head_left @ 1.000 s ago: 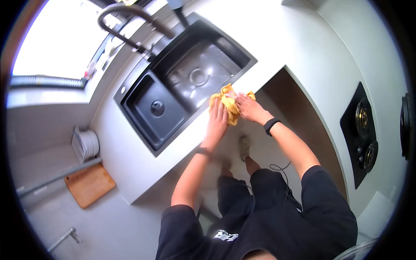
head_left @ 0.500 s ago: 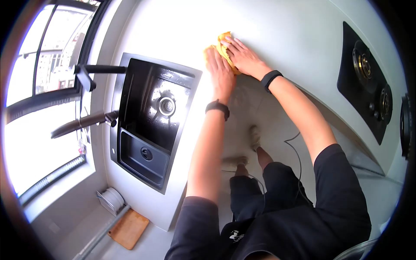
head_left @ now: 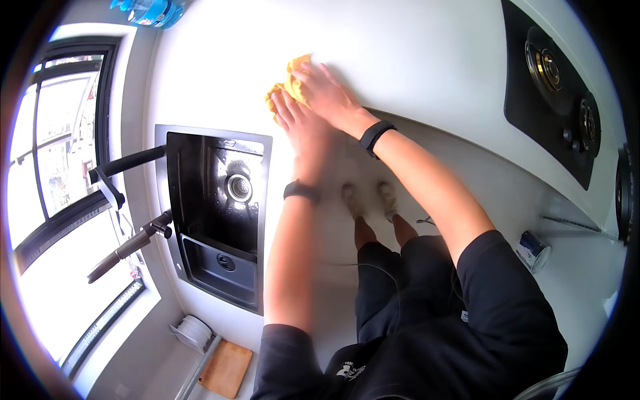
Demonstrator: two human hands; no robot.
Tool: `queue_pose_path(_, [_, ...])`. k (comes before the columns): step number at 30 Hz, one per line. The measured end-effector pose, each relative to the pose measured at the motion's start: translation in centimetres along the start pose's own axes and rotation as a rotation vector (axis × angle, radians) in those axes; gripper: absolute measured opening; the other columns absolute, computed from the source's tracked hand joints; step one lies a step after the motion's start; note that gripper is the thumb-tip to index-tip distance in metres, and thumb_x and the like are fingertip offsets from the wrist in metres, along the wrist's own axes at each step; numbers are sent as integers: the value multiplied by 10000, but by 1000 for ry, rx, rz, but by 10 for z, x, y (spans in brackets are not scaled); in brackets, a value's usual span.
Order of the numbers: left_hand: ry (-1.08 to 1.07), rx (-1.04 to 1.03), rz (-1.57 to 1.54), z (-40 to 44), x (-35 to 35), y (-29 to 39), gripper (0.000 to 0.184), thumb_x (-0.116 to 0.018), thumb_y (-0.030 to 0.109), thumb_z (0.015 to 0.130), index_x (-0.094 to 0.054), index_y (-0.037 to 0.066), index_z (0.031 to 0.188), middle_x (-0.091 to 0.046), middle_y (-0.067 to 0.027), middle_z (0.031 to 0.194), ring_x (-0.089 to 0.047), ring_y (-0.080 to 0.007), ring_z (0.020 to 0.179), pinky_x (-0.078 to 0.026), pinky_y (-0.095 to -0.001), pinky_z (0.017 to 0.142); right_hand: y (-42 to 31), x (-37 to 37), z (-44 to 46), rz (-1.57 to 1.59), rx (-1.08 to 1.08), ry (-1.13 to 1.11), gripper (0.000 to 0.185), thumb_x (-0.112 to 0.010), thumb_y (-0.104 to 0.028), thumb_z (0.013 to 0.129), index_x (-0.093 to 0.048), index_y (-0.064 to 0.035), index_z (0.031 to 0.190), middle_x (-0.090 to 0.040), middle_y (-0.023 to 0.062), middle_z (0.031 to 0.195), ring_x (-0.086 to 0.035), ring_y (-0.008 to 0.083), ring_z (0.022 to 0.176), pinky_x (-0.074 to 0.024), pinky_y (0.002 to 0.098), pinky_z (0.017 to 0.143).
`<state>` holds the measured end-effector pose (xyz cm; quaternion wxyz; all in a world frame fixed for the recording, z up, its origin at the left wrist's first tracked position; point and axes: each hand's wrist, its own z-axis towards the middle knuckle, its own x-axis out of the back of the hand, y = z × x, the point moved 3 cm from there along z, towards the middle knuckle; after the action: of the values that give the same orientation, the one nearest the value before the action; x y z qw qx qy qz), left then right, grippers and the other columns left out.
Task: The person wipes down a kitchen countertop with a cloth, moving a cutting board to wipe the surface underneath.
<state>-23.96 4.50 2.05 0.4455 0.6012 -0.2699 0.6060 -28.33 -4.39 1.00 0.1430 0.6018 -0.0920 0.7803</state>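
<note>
A crumpled yellow cloth (head_left: 293, 80) lies on the white countertop (head_left: 400, 60), close to its inner corner. My left hand (head_left: 303, 127) presses on the cloth's lower left part, fingers stretched over it. Just to its right, my right hand (head_left: 327, 93) rests on the cloth's upper right part, its fingertips on the yellow fabric. Both palms hide some of the cloth. Dark bands circle both wrists. The black double sink (head_left: 267, 200) is left of my left forearm.
A dark faucet (head_left: 133, 247) stands beside the sink near the window. A blue bottle (head_left: 157, 12) is at the top left. The black gas stove (head_left: 553, 93) is at the right. A wooden board (head_left: 227, 370) and a plate rack (head_left: 193, 333) are at the lower left.
Both hands and the cloth have moved from the counter edge by the sink onto the countertop beyond it. The view has turned, and the blue bottle has come into sight.
</note>
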Motion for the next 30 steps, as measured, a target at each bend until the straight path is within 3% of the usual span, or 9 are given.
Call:
queue_pose_path(2, [-7,-92,15,-6,3,-2,796,-634,149,833,-261,-152,1469,-212,-347,1548,-87,-538,1478,-169,-637,1167,0,0,-2,137,-39,59,458,-626,-236,870,-619,-132,1316,-376,59,1516,-237,292,1480,-262,484,1211])
queue_pose_path(8, [-153,-422,-59,0,2,-3,869,-702,55,782,-228,-152,1480,-181,-361,1549,-83,-545,1474,-146,-609,1197,17,26,-38,-2,-91,76,438,-536,-250,936,-575,-120,1353,-476,99,1472,-341,301,1444,-239,502,1215])
queue_pose_path(12, [-228,-696,-45,3,-8,69,814,-657,17,797,-247,-127,1485,-213,-312,1565,-134,-519,1481,-203,-622,1180,64,31,-120,96,-261,193,420,-546,-221,925,-586,-27,1295,-485,139,1445,-364,304,1424,-275,507,1199])
queue_pose_path(18, [-108,-968,-159,4,-45,224,561,-551,59,864,-442,-96,1392,-433,-262,1444,-327,-460,1427,-331,-522,1150,137,103,-273,-137,-377,-156,429,-590,-186,901,-598,-7,1291,-447,146,1493,-324,276,1459,-257,484,1212])
queue_pose_path(21, [-169,-1025,-187,-9,-60,301,589,-516,122,913,-398,-63,1459,-371,-225,1537,-286,-378,1476,-261,-477,1196,167,119,-330,-213,-447,-237,458,-605,-171,891,-586,11,1311,-421,158,1516,-310,275,1470,-243,466,1222])
queue_pose_path(24, [-116,-1005,-246,-23,-66,345,666,-639,83,815,-413,-90,1417,-388,-252,1498,-284,-406,1462,-264,-506,1181,180,128,-356,-242,-480,-358,483,-586,-133,896,-554,60,1338,-391,180,1533,-318,313,1462,-255,438,1222])
queue_pose_path(27, [-142,-1010,-286,-22,-63,342,689,-642,89,819,-390,-80,1437,-379,-249,1508,-279,-402,1466,-261,-510,1179,178,120,-355,-209,-522,-269,467,-571,-100,895,-553,89,1322,-401,191,1518,-343,336,1445,-280,438,1212])
queue_pose_path(28, [-227,-965,-158,-23,-65,343,684,-608,128,870,-373,-22,1495,-316,-179,1593,-213,-322,1518,-191,-434,1225,178,119,-355,-198,-545,-244,458,-569,-89,892,-557,95,1312,-404,194,1513,-351,340,1439,-293,439,1205])
queue_pose_path(30, [-163,-985,-223,-24,-63,343,709,-631,101,829,-374,-45,1474,-351,-219,1543,-246,-372,1490,-231,-476,1202,173,117,-355,-169,-586,-197,440,-563,-68,888,-567,106,1292,-412,199,1502,-367,348,1428,-321,442,1191])
